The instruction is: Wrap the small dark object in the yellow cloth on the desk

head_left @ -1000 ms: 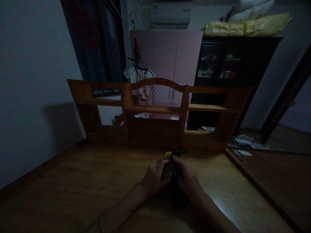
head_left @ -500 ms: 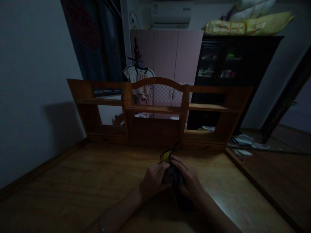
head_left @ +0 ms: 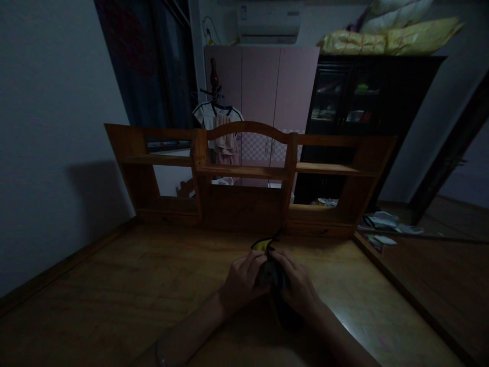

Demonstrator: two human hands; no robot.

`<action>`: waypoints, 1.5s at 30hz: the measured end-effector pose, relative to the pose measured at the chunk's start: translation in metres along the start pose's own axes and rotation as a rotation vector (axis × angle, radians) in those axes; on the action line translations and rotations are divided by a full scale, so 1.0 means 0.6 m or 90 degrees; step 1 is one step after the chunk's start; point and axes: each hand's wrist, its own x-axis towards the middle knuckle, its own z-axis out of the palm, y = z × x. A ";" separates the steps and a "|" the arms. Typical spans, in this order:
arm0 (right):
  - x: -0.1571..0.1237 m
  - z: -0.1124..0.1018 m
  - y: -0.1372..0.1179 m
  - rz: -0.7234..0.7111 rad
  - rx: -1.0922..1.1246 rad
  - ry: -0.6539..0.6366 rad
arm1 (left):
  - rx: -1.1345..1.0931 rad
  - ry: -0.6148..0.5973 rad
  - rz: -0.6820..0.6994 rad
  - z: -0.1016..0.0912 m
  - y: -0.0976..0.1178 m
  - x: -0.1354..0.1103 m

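Observation:
A dark, shoe-like item (head_left: 287,311) with a grey middle and a yellow upper part (head_left: 262,245) lies on the wooden surface in front of me. The dim light hides its exact kind. A thin black cord or strap sticks up from its far end. My left hand (head_left: 244,278) is closed on its left side, with bent fingers and the thumb against the grey part. My right hand (head_left: 296,280) wraps its right side, fingers bent over the top near the yellow part. Both hands nearly meet across it.
A wooden shelf unit (head_left: 244,172) with open compartments and small drawers stands along the far edge. The wall (head_left: 57,127) borders the left, and a raised wooden edge (head_left: 401,285) runs down the right. Beyond are a pink wardrobe (head_left: 260,86), a dark cabinet (head_left: 389,102) and hanging clothes (head_left: 225,132).
The yellow part and cord have dropped slightly toward me. My right fingers have shifted a little lower and more bent; my left hand stays almost in place.

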 end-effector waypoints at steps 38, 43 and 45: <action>0.006 0.010 0.007 0.167 0.116 0.078 | -0.159 -0.024 -0.217 0.024 -0.011 -0.005; 0.007 0.007 -0.008 0.181 0.135 0.061 | -0.187 0.018 -0.236 0.028 -0.018 -0.006; 0.007 0.003 -0.015 0.184 0.156 0.047 | -0.206 0.047 -0.263 0.028 -0.019 -0.003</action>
